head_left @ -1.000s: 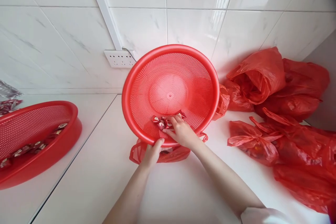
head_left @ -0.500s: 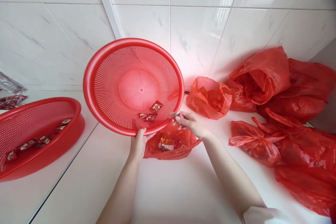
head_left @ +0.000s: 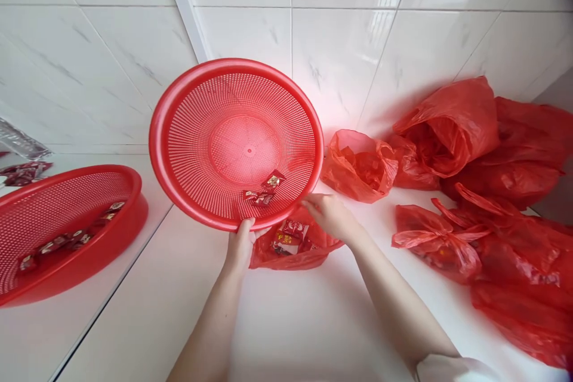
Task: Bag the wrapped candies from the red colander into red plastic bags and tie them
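Observation:
My left hand [head_left: 242, 246] is closed on the lower rim of a round red plastic basket [head_left: 161, 179], thumb over the edge. The basket is tipped up towards me, and a few small dark-red wrapped packets [head_left: 264, 191] lie at its lower side. Below the rim an open red plastic bag [head_left: 286, 261] sits on the table with several red packets [head_left: 290, 236] inside. Over the bag's right side, close to the basket rim, is my right hand [head_left: 333, 215]. Its fingers are slightly bent and apart, with no packet visible in them.
At left a second red basket [head_left: 134, 191] stands tilted, holding several packets [head_left: 58, 243]. Red plastic bags [head_left: 358, 176] line the back and right, some knotted [head_left: 436, 242]. Behind the table [head_left: 286, 322] rises a white tiled wall [head_left: 242, 30]. Foil-like packaging [head_left: 22, 143] lies far left.
The packet that was in my right hand has left its fingers; another packet now shows in the bag below. The basket has shifted slightly right in view.

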`<state>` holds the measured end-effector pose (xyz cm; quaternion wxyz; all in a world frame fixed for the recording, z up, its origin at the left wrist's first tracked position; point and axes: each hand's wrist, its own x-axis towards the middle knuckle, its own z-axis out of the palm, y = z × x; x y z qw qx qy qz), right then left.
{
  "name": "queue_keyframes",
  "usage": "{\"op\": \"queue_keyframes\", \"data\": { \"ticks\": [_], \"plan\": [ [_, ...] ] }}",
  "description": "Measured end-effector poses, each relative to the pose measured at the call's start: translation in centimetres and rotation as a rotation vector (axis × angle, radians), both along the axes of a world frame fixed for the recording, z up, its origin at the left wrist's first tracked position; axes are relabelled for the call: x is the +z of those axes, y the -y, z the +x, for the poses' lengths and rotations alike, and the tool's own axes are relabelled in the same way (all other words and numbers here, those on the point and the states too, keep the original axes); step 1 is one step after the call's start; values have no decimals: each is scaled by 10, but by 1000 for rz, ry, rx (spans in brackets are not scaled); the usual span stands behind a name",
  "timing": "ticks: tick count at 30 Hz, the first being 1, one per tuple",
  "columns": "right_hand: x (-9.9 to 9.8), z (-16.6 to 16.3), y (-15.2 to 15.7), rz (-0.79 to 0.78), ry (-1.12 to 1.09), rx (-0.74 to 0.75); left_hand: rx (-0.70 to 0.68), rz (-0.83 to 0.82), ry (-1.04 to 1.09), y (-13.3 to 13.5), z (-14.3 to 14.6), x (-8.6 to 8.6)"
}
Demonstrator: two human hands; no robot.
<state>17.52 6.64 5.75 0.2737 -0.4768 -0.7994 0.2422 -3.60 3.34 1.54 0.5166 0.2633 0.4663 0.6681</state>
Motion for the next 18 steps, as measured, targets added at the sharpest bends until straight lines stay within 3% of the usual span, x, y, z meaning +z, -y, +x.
{"op": "queue_keyframes", "data": {
  "ticks": [5,9,13,18],
  "plan": [
    [-6,1,-6,185,-87,-174,-133,-96,-70,8,7,-12],
    [-25,-7,-11,217,213,-256,-265,-136,-90,15,17,-20],
    [-32,-6,-10,105,423,-90,-250,-153,-106,14,20,-22],
    [-14,7,-5,69,359,186,-151,-155,-50,7,12,-16]
  ]
}}
